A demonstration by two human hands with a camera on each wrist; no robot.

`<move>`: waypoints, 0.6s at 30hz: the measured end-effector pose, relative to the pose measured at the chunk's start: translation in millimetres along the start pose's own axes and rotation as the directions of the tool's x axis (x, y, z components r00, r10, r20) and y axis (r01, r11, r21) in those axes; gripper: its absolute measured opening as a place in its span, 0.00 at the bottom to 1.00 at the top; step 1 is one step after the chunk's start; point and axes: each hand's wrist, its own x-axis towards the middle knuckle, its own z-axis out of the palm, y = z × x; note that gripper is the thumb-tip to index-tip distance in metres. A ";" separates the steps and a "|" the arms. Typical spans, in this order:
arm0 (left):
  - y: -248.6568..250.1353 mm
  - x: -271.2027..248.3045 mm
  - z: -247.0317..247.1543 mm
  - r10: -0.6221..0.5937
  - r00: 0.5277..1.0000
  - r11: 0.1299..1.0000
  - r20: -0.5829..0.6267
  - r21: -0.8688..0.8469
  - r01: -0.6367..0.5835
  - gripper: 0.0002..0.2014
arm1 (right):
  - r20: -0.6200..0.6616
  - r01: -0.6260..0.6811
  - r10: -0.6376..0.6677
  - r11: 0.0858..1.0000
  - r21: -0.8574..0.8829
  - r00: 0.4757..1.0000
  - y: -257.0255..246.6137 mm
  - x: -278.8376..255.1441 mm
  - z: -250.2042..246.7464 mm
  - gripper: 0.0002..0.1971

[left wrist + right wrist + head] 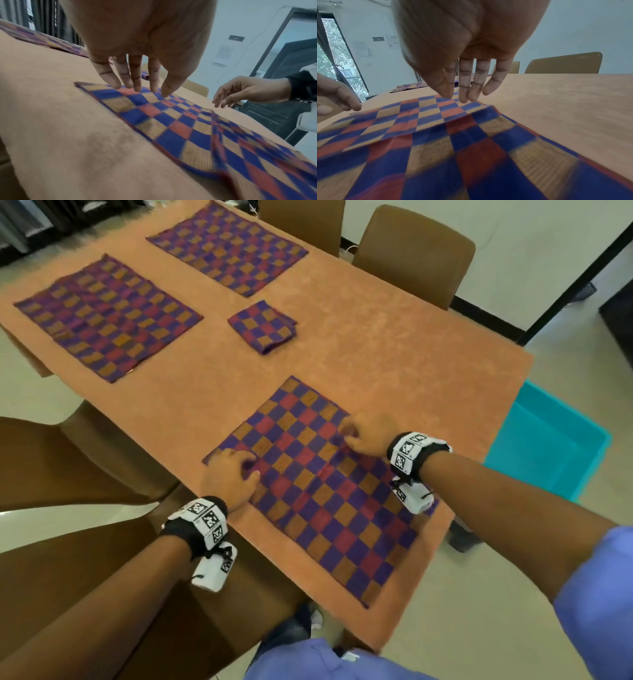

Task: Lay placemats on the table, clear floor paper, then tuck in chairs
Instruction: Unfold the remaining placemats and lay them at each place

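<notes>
Both hands are down on the near placemat point(318, 487), the left hand point(231, 477) by its far-left corner and the right hand point(364, 438) near its far-right edge. Neither grips anything: the fingers point(135, 75) are loose and fairly straight, tips just brushing the weave, the right fingertips point(464, 93) beside a low ridge where the cloth has rucked up. That ridge suggests how the mat will handle: light, soft woven fabric that creases and drags rather than sliding stiffly, so I would take it by two corners or smooth it flat with open palms, pressing outward from the middle. It lies on the near right part of the orange-covered surface point(394, 344). A folded placemat point(263, 326) waits near the middle, and two spread placemats, one point(108, 316) at the left and one point(227, 246) farther back, are already laid. Brown chairs point(416, 251) stand at the far side and a teal bin point(548, 446) sits on the floor to the right.
</notes>
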 end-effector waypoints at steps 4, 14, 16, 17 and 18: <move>-43.2 34.1 -12.3 -0.106 0.994 0.994 0.021 0.032 0.105 0.27 | -0.063 -0.040 0.045 0.996 0.075 0.997 -15.3 70.7 -1.4 0.22; -63.1 73.6 -19.3 -0.107 0.984 0.961 0.145 -0.237 0.139 0.24 | 0.069 -0.246 0.237 0.947 0.205 0.969 -24.7 180.6 15.5 0.15; -73.9 79.5 -30.8 -0.162 0.978 0.951 0.133 -0.243 0.191 0.22 | 0.077 -0.216 0.203 0.943 0.254 0.976 -30.5 195.3 15.5 0.07; -80.8 81.9 -37.3 -0.204 0.971 0.943 0.124 -0.243 0.229 0.22 | 0.066 -0.195 0.184 0.944 0.267 0.981 -35.6 202.2 15.2 0.07; -89.3 85.0 -43.3 -0.246 0.963 0.930 0.113 -0.252 0.267 0.23 | 0.063 -0.182 0.171 0.940 0.287 0.983 -41.8 211.1 15.8 0.06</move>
